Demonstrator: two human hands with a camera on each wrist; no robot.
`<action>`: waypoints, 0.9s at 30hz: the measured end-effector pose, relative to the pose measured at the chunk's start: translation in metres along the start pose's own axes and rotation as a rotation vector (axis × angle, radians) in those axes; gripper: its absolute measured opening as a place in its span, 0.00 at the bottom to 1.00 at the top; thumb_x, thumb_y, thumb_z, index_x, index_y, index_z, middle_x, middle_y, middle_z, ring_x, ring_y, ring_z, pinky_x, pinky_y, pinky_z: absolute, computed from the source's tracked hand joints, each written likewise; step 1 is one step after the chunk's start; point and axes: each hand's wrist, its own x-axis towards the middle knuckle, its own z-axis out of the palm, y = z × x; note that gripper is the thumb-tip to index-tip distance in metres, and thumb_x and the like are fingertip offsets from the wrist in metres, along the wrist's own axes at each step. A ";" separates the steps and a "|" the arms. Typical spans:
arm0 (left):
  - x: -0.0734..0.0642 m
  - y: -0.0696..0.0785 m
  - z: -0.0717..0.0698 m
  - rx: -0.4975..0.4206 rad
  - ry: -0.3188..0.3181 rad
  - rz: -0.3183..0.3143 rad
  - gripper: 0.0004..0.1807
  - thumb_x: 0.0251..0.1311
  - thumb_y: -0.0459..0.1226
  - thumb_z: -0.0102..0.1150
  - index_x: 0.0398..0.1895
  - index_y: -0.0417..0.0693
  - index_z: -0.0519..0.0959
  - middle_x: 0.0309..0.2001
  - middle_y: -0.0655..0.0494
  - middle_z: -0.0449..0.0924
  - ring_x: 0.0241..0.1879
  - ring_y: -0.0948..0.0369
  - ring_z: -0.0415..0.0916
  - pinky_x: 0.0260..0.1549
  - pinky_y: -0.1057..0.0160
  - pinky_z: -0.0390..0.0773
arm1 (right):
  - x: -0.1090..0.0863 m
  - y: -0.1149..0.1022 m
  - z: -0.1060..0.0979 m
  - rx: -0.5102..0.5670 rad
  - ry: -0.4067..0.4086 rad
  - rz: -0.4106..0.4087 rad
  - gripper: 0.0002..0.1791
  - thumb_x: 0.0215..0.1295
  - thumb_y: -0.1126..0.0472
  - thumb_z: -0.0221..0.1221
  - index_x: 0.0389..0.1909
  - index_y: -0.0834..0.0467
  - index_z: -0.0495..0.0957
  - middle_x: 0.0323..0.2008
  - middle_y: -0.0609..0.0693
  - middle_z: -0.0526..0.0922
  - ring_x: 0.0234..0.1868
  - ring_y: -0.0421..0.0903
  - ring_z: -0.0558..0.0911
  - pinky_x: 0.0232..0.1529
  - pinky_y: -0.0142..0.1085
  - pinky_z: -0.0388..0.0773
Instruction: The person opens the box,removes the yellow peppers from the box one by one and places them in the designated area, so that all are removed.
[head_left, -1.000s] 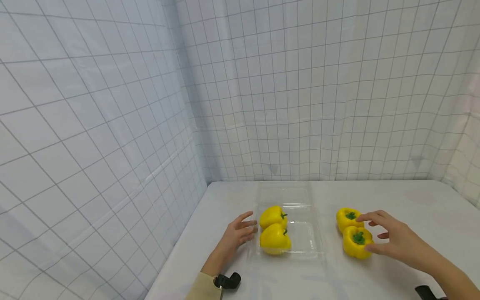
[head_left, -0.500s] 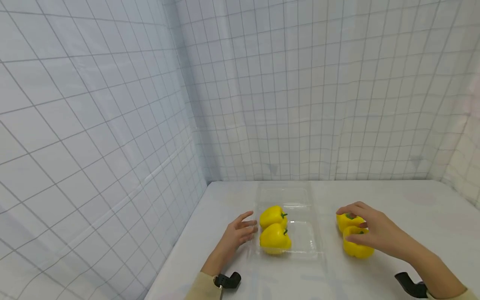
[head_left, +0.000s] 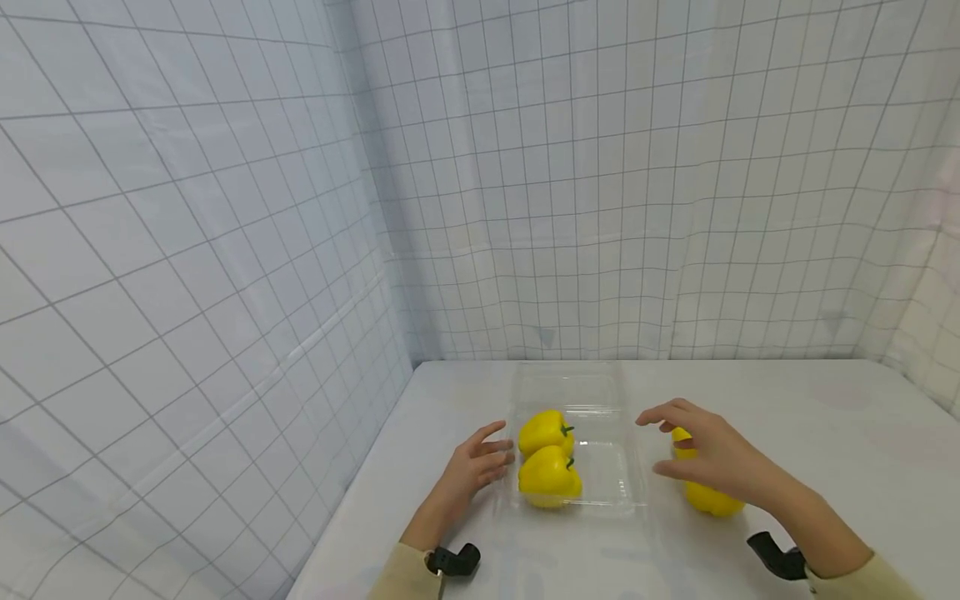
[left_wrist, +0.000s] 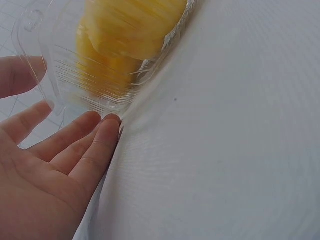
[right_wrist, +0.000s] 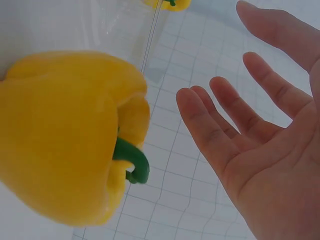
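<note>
Yellow pepper point(head_left: 708, 497) on table point(head_left: 825, 433), right of clear tray point(head_left: 607, 492), with second pepper point(head_left: 681, 434) just behind it, mostly hidden by my right hand point(head_left: 712, 454). Right hand hovers over both, fingers spread and relaxed, holding nothing; wrist view shows open palm beside pepper, not touching. My left hand point(head_left: 472, 467) lies flat at tray's left edge, straight fingertips point(left_wrist: 102, 125) against its wall. Two more peppers point(head_left: 549, 454) inside tray, touching.
</note>
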 end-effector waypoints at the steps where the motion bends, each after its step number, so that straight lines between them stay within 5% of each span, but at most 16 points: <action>1: 0.000 0.000 0.000 0.001 0.000 0.003 0.33 0.73 0.37 0.55 0.78 0.47 0.58 0.67 0.35 0.69 0.62 0.46 0.74 0.57 0.55 0.77 | 0.002 -0.001 0.002 0.007 -0.002 0.003 0.28 0.54 0.55 0.76 0.56 0.40 0.77 0.52 0.39 0.77 0.52 0.48 0.78 0.47 0.43 0.83; 18: 0.001 -0.003 -0.001 -0.006 0.000 0.000 0.33 0.72 0.37 0.56 0.78 0.46 0.58 0.66 0.37 0.71 0.62 0.46 0.74 0.56 0.57 0.78 | 0.038 -0.020 0.051 0.149 -0.073 -0.040 0.30 0.56 0.59 0.74 0.60 0.47 0.76 0.56 0.43 0.77 0.51 0.46 0.77 0.48 0.39 0.82; 27: -0.001 0.000 0.000 0.001 0.002 0.002 0.33 0.73 0.36 0.55 0.78 0.47 0.58 0.66 0.37 0.71 0.62 0.45 0.74 0.56 0.56 0.77 | 0.049 -0.026 0.069 0.223 -0.107 -0.032 0.29 0.59 0.59 0.73 0.61 0.54 0.76 0.56 0.50 0.78 0.51 0.55 0.79 0.45 0.38 0.83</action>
